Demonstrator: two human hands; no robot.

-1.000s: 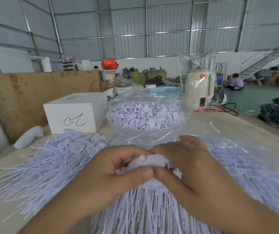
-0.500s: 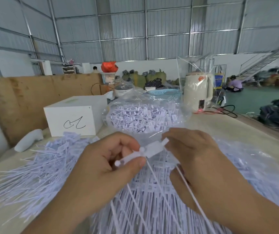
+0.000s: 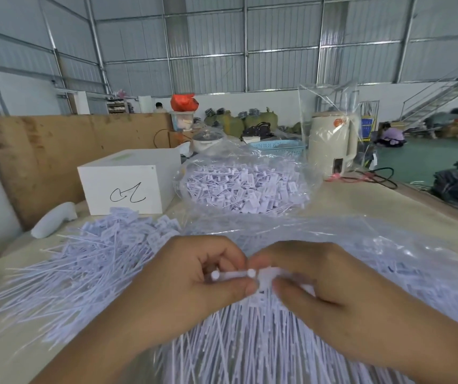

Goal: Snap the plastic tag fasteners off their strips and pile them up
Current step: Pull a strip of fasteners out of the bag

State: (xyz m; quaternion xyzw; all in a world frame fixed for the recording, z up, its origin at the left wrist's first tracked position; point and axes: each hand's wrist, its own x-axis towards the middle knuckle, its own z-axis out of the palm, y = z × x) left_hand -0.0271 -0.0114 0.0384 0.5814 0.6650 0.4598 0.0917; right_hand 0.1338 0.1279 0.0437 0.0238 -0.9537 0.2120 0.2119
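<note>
Both hands met over the near edge of the desk (image 3: 360, 200). The left hand (image 3: 192, 284) was closed on the thin white plastic fastener strip (image 3: 232, 275), thumb and fingers pinching its runner. The right hand (image 3: 330, 295) was closed on the flat tag end. A clean snap would likely need a short twist close to the joint. Loose white fasteners (image 3: 89, 261) were heaped toward the desk's left edge.
</note>
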